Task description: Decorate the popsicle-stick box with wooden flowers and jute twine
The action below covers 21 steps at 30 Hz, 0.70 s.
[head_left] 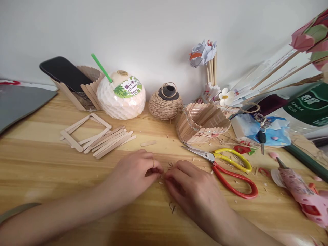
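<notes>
Low over the middle of the wooden table [84,181], my left hand [139,169] has its thumb and fingers pinched together, a ring on one finger. My right hand [188,181] is pinched too, its fingertips nearly meeting those of the left. Whatever lies between the fingertips is too small to make out. Thin wood shavings [172,207] are scattered around both hands. Scissors [208,156] with one yellow and one red handle rest right of my right hand, blades partly apart. Beyond my left hand are a pile of craft sticks [112,141] and a short stick piece [148,143].
A stick frame [69,140], a holder with a phone [63,71], a wrapped coconut [121,102] and a twine spool [165,106] stand behind. Farther right are a stick basket [202,131], paper flowers [203,54], a blue packet [279,131] and a pink glue gun [302,194].
</notes>
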Motion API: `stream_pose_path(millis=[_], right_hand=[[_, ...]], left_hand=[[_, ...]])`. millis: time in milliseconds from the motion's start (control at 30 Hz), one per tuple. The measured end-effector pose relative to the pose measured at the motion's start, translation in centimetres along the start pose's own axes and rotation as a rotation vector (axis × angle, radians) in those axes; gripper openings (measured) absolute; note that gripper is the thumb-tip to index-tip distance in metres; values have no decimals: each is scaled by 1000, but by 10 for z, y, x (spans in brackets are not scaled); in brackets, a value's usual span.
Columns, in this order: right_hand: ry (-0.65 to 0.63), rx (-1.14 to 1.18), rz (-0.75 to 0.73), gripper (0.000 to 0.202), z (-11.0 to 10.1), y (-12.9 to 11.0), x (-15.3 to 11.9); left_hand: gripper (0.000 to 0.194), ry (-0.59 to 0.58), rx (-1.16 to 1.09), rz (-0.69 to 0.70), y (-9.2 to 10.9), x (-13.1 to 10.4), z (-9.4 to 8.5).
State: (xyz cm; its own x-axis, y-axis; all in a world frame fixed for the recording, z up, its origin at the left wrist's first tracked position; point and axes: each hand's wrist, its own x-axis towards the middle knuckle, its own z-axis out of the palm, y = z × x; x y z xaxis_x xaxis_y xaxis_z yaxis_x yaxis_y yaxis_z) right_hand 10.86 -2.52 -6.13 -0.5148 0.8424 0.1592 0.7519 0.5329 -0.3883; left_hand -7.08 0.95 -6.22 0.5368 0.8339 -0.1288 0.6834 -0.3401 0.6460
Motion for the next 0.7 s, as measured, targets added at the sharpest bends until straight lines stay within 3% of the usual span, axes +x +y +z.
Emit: stream_pose_path(millis=[167,433,700], right_hand=[[6,-20,26,17,-2,1,3],[157,31,41,17,-14,7,4],[-5,52,-34,14,-9,4,4]], left_hand=[[16,-40,44,20,-1,1,0],[22,-47,211,264,-4,3,0],[14,-28,104,202,-6,4,0]])
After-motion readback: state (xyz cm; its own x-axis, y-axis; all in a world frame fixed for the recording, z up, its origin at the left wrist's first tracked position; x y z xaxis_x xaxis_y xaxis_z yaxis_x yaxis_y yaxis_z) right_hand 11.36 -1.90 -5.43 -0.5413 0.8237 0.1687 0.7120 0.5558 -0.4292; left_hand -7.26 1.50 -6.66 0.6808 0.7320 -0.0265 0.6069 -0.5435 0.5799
